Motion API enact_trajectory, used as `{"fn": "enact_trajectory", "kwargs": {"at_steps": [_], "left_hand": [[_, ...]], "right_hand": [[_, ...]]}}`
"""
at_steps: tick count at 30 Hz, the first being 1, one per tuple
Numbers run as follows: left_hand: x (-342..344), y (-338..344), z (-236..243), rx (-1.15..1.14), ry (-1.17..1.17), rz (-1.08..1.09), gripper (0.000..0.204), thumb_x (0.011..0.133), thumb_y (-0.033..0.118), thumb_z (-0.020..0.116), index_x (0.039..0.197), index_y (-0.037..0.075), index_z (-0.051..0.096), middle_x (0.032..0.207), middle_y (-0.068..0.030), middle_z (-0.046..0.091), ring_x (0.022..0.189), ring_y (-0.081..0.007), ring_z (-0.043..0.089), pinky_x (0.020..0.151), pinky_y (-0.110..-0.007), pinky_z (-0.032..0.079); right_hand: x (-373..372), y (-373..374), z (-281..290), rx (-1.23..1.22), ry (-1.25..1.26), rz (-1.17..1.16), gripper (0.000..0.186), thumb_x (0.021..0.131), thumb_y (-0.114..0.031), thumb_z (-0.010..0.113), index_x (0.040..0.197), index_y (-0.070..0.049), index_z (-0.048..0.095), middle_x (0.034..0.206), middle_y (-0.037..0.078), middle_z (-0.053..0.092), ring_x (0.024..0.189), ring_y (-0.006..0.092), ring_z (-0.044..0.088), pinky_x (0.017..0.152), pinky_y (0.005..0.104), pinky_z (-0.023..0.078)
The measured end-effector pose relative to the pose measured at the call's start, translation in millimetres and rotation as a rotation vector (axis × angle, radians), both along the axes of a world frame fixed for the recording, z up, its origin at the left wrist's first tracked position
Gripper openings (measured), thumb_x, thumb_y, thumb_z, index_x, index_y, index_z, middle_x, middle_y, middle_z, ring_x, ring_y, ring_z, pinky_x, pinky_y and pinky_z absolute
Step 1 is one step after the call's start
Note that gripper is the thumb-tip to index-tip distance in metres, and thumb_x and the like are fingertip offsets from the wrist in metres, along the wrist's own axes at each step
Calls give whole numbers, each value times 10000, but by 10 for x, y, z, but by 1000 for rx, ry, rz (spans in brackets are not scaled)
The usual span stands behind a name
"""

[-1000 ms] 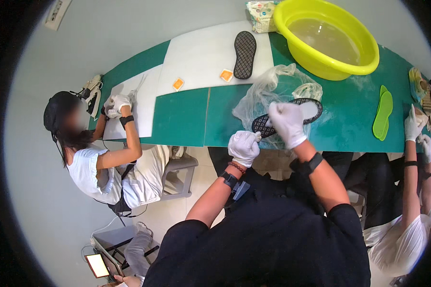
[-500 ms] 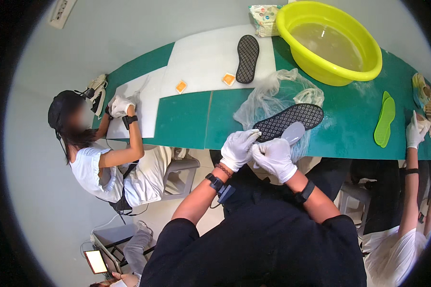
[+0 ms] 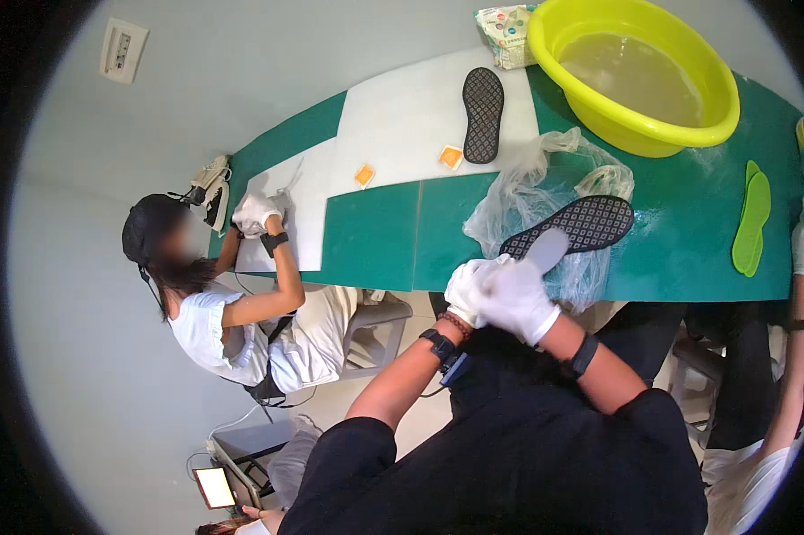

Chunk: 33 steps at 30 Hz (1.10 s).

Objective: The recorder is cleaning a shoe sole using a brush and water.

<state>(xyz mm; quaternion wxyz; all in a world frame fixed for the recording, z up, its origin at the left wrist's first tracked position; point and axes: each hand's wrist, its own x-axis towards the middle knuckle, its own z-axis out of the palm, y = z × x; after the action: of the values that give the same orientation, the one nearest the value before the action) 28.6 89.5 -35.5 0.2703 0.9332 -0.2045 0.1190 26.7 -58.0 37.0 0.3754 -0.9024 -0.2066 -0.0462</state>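
My left hand [image 3: 470, 287], in a white glove, is closed at the near left end of a black patterned shoe sole [image 3: 593, 223]. Its fingertips overlap the sole's edge; the right hand partly hides them. My right hand [image 3: 519, 299], also gloved and slightly blurred, is closed on a pale grey, rounded, paddle-like piece [image 3: 547, 251]. That piece sticks up past the glove, in front of the sole; its lower end is hidden. Under the sole lies a crumpled clear plastic bag [image 3: 518, 209], hanging over the near table edge.
A yellow-green basin [image 3: 723, 125] of cloudy water stands back right, beside a packet [image 3: 506, 36]. Another black sole [image 3: 482, 116] and two orange-and-white squares [image 3: 450, 158] lie on white sheeting [image 3: 393, 107]. Green insoles [image 3: 751, 218] lie right. Gloved co-workers sit left [image 3: 214, 303] and right [image 3: 803, 250].
The whole view has shifted, moving the table's things rightward in the picture. My right hand has come over my left, covering more of it, and the grey piece has moved with it.
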Motion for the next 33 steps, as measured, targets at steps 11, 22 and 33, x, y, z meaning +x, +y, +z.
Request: {"fn": "enact_trajectory", "kwargs": {"at_steps": [11, 22, 33], "left_hand": [[63, 314, -784, -675, 363, 80, 229, 879, 317, 690, 1067, 193, 731, 980, -13, 688, 920, -236, 651, 766, -356, 522], [109, 12, -48, 113, -263, -220, 231, 724, 151, 672, 954, 134, 690, 957, -33, 688, 880, -241, 652, 730, -377, 514], [155, 30, -121, 42, -272, -175, 146, 746, 173, 697, 871, 102, 671, 936, -84, 692, 844, -297, 653, 725, -416, 509]], "right_hand": [[69, -40, 109, 214, -1, 144, 294, 823, -325, 615, 702, -62, 667, 721, 196, 650, 687, 342, 658, 683, 463, 517], [-93, -364, 97, 310, -69, 417, 348, 827, -322, 598, 555, -106, 610, 523, 137, 582, 521, 372, 613, 592, 469, 518], [-50, -67, -268, 264, -321, 356, 253, 771, -325, 615, 609, -131, 616, 705, 131, 592, 775, 322, 648, 640, 454, 499]]}}
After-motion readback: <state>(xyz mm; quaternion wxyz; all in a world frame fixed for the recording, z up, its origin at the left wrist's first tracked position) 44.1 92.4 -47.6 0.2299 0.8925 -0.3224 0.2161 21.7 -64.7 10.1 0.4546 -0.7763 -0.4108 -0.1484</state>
